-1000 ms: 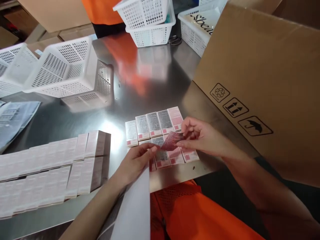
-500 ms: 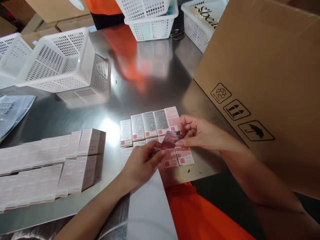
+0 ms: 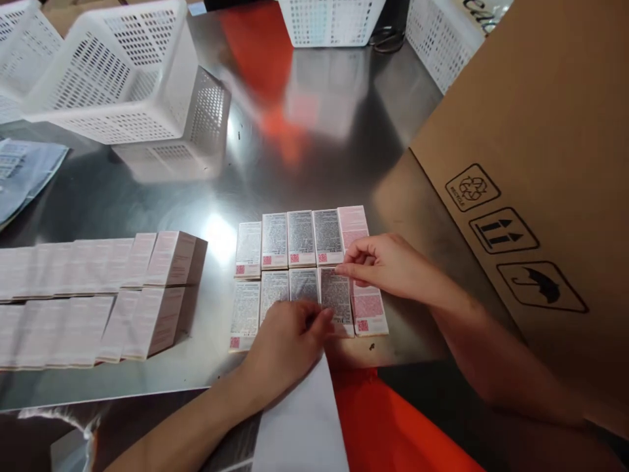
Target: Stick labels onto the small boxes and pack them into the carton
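Small pink-and-white boxes [image 3: 369, 308] lie in two close rows on the metal table. Most carry a dark printed see-through label [image 3: 301, 236]; the two at the right end are plain pink. My right hand [image 3: 381, 262] has finger and thumb pinched at the upper corner of a dark label [image 3: 336, 298], which lies over a front-row box. My left hand [image 3: 295, 331] rests over the front row with curled fingers, its thumb by that label's lower left. From under it a white sheet [image 3: 299, 413] hangs past the table edge, seemingly gripped; the fingers partly hide this.
Two rows of similar boxes [image 3: 162, 262] stand at the left. White plastic baskets [image 3: 122, 121] sit at the back left, with another basket [image 3: 329, 23] at the far side. A large cardboard carton [image 3: 535, 177] stands close on the right. A grey plastic bag [image 3: 29, 170] lies far left.
The dark label has gone from being held above the boxes between both hands to lying on a front-row box. The view has tilted down slightly.
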Motion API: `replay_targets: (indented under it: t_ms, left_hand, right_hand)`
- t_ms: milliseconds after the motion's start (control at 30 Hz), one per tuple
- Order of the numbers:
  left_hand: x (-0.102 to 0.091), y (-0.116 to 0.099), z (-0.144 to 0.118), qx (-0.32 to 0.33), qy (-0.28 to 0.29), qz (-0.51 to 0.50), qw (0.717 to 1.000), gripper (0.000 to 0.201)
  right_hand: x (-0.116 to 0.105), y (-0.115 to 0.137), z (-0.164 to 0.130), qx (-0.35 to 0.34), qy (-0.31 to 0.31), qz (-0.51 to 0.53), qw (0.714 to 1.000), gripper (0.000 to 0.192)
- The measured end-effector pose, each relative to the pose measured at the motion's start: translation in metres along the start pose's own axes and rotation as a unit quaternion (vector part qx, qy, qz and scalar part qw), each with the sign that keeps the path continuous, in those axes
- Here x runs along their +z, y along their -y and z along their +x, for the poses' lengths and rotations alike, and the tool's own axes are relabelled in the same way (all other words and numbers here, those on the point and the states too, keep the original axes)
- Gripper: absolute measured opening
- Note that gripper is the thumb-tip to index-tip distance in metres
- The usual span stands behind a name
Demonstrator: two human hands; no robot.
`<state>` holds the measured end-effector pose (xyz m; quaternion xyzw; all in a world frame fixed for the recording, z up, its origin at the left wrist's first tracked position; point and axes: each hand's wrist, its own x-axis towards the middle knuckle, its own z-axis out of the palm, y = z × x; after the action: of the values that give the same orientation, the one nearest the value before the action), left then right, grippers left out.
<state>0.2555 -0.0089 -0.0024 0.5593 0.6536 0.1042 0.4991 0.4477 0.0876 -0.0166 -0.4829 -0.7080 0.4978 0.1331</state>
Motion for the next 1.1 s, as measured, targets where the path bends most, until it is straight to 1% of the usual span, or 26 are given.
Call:
replay_targets:
  t_ms: [100,267,400,600,767,933,1100]
  left_hand:
    - [0.001,-0.002,0.003,0.002,0.003,0.008,1.000,0.039]
    - [0.002,-0.002,0.007,-0.029,0.024,0.019,0.999,0.037]
    - [0.001,-0.001,0.009,-0.035,0.034,0.003,0.999,0.036]
    - [0.000,0.000,0.013,-0.041,0.045,0.012,0.998,0.037]
    - [-0.003,-0.003,0.015,-0.046,0.058,0.013,0.997,0.035]
    - [-0.006,-0.007,0.015,-0.079,0.075,0.020,0.994,0.032]
    - [-0.005,-0.006,0.016,-0.060,0.071,0.021,0.995,0.033]
  right_hand:
    - [0.001,0.001,0.003,0.024,0.009,-0.013,1.000,0.028]
    - [0.002,0.003,0.005,0.047,-0.001,-0.039,0.998,0.024]
    - [0.004,0.005,0.006,0.051,-0.010,-0.052,0.997,0.022]
    - [0.004,0.006,0.008,0.051,-0.016,-0.073,0.996,0.020]
    - [0.004,0.009,0.009,0.069,-0.011,-0.089,0.994,0.020]
    - [0.003,0.009,0.008,0.084,-0.003,-0.090,0.992,0.020]
    - [0.004,0.007,0.008,0.079,-0.004,-0.091,0.993,0.021]
